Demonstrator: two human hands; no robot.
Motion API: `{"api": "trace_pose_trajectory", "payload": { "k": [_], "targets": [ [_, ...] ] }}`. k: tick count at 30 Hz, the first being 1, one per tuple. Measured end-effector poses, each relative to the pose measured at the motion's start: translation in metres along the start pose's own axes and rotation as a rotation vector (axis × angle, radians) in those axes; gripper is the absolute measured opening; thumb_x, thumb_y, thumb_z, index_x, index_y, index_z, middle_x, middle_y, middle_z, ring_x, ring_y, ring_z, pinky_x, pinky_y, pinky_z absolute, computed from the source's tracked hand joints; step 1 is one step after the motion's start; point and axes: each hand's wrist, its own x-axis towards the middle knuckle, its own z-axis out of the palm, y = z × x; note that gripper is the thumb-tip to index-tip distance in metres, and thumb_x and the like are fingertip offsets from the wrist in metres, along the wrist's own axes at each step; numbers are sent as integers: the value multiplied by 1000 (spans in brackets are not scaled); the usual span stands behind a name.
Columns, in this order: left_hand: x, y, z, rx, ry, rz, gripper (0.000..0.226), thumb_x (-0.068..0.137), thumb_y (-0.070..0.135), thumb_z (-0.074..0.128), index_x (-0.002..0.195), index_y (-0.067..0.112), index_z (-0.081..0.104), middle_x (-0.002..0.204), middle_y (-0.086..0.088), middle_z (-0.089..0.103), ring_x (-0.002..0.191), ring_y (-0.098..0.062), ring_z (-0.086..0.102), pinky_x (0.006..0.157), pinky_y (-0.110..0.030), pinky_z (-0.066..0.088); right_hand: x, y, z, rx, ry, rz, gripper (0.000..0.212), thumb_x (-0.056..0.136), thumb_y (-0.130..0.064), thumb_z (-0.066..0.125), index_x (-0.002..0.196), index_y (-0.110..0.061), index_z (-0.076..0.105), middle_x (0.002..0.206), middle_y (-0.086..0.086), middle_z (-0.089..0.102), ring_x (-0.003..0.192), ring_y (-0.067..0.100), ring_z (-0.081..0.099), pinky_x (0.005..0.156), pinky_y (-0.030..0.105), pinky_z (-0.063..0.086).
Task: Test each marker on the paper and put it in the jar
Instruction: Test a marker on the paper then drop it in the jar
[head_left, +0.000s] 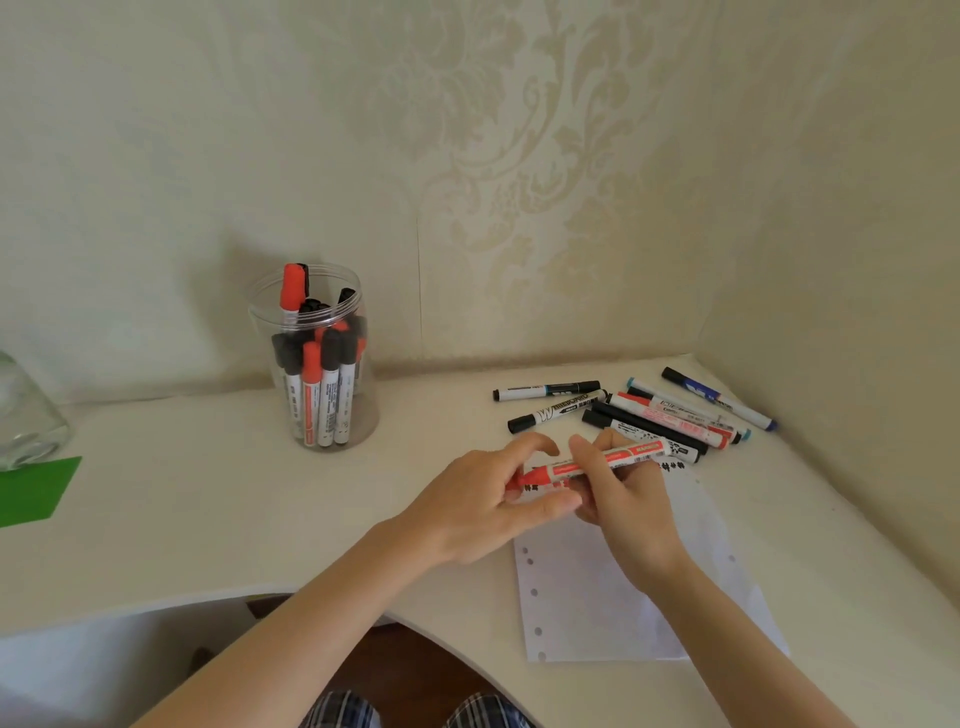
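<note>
Marker in hand: a red marker (592, 464) with a white barrel, red label bands and a red cap lies almost level between both hands, just above the top edge of the paper (597, 597).
Paper: one white sheet with a row of punched holes down its left edge lies flat on the cream desk (208, 519), with some dark marks near its top.
Loose markers: about eight markers (649, 415) lie in a rough heap behind the paper, near the corner of the wall; black, red and blue caps show among them.
Jar: one clear plastic jar (317, 358) stands upright, well to the left of the paper, against the wall. It holds a cluster of red- and black-capped markers; their number cannot be told.
Left hand: the left hand (483, 504) reaches in from below, thumb and fingers pinching the marker's cap end.
Right hand: the right hand (623, 493) grips the barrel with curled fingers, wrist over the paper.
Edges: a glass vessel (26, 415) and a green card (31, 491) sit at far left.
</note>
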Motion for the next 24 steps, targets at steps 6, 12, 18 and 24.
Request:
{"api": "trace_pose_trajectory", "payload": {
  "k": [6, 12, 18, 24],
  "targets": [
    [-1, -14, 5, 129, 98, -77, 70, 76, 65, 67, 129, 33, 35, 72, 21, 46, 61, -4, 47, 53, -13, 35, 8, -1, -25, 38, 126, 123, 28, 101, -23, 53, 88, -3, 67, 64, 14, 65, 52, 18, 56, 41, 24, 37],
    [23, -17, 16, 261, 47, -65, 58, 79, 65, 64, 124, 32, 50, 78, 18, 46, 68, -2, 46, 63, -23, 36, 29, -5, -42, -118, 59, 169, 30, 100, -33, 56, 100, -11, 76, 84, 11, 76, 72, 17, 72, 45, 24, 46],
    [37, -27, 33, 334, 102, -50, 53, 74, 72, 62, 115, 38, 59, 98, 15, 68, 79, -4, 59, 69, -22, 48, 38, 12, -40, -417, 91, 43, 16, 93, -26, 68, 83, -14, 68, 56, -4, 65, 42, 9, 54, 47, 19, 46],
    [36, -40, 41, 295, 196, -22, 53, 70, 73, 64, 110, 39, 64, 95, 20, 68, 80, -1, 60, 71, -21, 48, 38, 26, -42, -556, 115, 63, 38, 95, -28, 64, 64, -8, 68, 52, 3, 68, 40, 10, 58, 48, 17, 50]
  ]
}}
